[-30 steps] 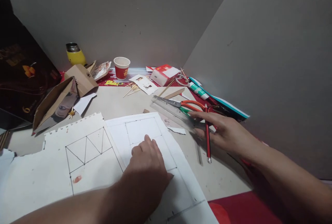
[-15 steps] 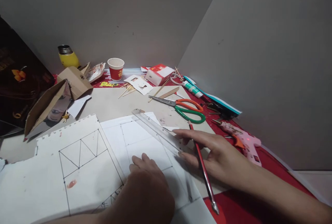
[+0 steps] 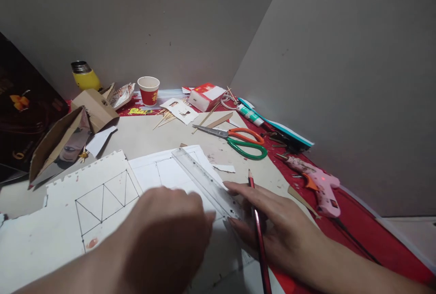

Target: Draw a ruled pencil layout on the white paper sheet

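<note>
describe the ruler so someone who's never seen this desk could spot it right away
Start at the white paper sheet with pencilled boxes. Lying slantwise across it, under the right hand, is the ruler. It is the only clear plastic strip; the red pencil beside it is thin and opaque.

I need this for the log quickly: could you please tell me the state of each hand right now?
Left hand: loosely curled over the white sheet, holding nothing visible.
Right hand: fingers extended on the clear ruler, red pencil held between them.
</note>
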### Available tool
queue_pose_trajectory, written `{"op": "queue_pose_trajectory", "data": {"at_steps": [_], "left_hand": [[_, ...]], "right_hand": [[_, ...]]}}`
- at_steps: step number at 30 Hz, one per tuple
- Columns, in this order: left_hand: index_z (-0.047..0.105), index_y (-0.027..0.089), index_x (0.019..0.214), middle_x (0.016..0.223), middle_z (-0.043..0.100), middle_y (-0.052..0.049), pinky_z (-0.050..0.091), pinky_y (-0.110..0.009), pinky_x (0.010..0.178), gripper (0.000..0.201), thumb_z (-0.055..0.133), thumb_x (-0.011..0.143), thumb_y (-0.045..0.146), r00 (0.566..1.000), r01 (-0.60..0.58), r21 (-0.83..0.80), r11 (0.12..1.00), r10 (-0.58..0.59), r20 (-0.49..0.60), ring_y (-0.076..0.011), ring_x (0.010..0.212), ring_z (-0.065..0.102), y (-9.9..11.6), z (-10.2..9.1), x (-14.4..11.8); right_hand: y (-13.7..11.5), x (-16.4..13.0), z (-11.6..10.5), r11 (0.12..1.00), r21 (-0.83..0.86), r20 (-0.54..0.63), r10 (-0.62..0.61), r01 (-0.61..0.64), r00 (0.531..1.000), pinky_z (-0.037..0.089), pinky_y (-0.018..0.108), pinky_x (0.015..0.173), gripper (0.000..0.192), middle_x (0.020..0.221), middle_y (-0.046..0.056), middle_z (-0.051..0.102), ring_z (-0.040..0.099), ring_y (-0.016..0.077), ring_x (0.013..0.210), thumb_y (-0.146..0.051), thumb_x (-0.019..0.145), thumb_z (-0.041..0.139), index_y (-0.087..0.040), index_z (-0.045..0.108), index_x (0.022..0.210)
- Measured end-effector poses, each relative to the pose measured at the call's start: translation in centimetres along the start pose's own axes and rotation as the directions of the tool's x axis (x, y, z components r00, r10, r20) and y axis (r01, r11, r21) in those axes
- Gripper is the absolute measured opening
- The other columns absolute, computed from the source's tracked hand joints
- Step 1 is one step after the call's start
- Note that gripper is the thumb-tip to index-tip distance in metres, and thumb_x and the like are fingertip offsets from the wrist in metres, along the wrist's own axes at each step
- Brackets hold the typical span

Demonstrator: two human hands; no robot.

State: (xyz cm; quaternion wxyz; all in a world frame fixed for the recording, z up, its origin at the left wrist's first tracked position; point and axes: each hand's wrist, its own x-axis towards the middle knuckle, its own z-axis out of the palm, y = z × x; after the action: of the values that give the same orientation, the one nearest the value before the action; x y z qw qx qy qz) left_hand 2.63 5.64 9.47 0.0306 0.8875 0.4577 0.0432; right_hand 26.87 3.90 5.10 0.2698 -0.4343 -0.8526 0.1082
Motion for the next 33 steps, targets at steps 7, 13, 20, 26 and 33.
{"op": "queue_pose_trajectory", "data": {"at_steps": [7, 13, 20, 26, 33], "left_hand": [[0.048, 0.023, 0.084, 0.061, 0.067, 0.001, 0.052, -0.029, 0.057, 0.032, 0.067, 0.083, 0.049, 0.874, 0.379, -0.886, 0.266, -0.418, 0.249, -0.0205, 0.060, 0.069, -3.5, -0.2, 3.7], [0.046, 0.022, 0.097, 0.063, 0.064, 0.006, 0.056, -0.026, 0.055, 0.032, 0.071, 0.078, 0.030, 0.880, 0.283, -0.956, 0.074, -0.417, 0.228, -0.0145, 0.056, 0.065, -5.7, -0.2, 4.0], [0.031, 0.024, 0.151, 0.072, 0.063, 0.007, 0.049, -0.022, 0.046, 0.081, 0.072, 0.081, 0.029, 0.925, 0.300, -0.909, 0.289, -0.319, 0.205, -0.0137, 0.052, 0.061, -8.5, -2.7, 3.3], [0.037, 0.022, 0.150, 0.080, 0.066, 0.003, 0.050, -0.026, 0.048, 0.078, 0.072, 0.083, 0.038, 0.889, 0.445, -0.814, 0.374, -0.295, 0.351, -0.0136, 0.050, 0.060, -8.9, -3.1, 2.9], [0.036, 0.019, 0.151, 0.088, 0.060, 0.002, 0.047, -0.029, 0.049, 0.082, 0.069, 0.081, 0.045, 0.825, 0.563, -0.756, 0.333, -0.274, 0.494, -0.0138, 0.052, 0.060, -7.4, -1.3, 2.0]], "right_hand": [[-1.8, 0.5, 1.0, 0.993, 0.100, -0.104, 0.075, -0.065, 0.992, 0.059, 0.028, 0.066, 0.059, 0.109, 0.008, 0.069, 0.067, 0.0149, 0.073, -0.021, 0.091, 0.065, -0.026, 0.045, 0.146], [-1.9, 2.5, 0.4, 0.970, 0.237, -0.085, -0.038, 0.057, 0.996, 0.059, 0.025, 0.071, 0.053, 0.094, 0.002, 0.071, 0.070, 0.0148, 0.078, -0.022, 0.092, 0.068, -0.026, 0.049, 0.141], [1.9, 7.3, 2.0, 0.996, -0.002, -0.009, -0.088, 0.088, 0.996, 0.052, 0.053, 0.104, 0.055, 0.132, 0.022, 0.067, 0.061, 0.0345, 0.126, -0.026, 0.089, 0.068, -0.009, 0.053, 0.139], [3.8, 7.8, 4.5, 0.995, 0.001, 0.175, -0.094, 0.095, 0.980, 0.041, 0.062, 0.113, 0.072, 0.149, 0.027, 0.053, 0.049, 0.0395, 0.140, -0.036, 0.089, 0.071, -0.007, 0.043, 0.148], [4.1, 7.3, 4.8, 0.998, 0.052, 0.198, -0.036, 0.026, 0.980, 0.036, 0.064, 0.116, 0.072, 0.151, 0.027, 0.050, 0.046, 0.0386, 0.143, -0.041, 0.091, 0.068, -0.009, 0.042, 0.151]]}}
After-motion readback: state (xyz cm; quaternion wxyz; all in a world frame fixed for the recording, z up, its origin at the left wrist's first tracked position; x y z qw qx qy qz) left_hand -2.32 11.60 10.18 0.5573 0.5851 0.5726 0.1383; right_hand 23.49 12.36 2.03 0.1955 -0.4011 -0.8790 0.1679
